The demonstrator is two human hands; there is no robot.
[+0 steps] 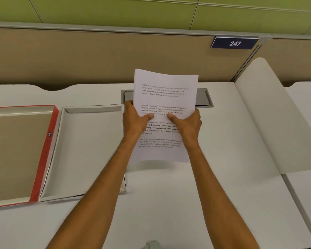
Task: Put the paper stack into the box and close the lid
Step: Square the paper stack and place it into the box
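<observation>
A white paper stack (165,94) with printed paragraphs is held up above the desk, tilted toward me. My left hand (136,119) grips its left edge and my right hand (188,123) grips its right edge, both thumbs pressed on the front page. Just left of the stack lies the open white box (83,150), shallow and with nothing inside it. Its lid (20,151), red-rimmed with a tan inside, lies flat further left, joined along the box's left wall.
The white desk (214,186) has a grey cable hatch (203,97) behind the paper. A tan partition with a "247" sign (234,43) runs along the back. A white divider panel (269,114) stands at the right.
</observation>
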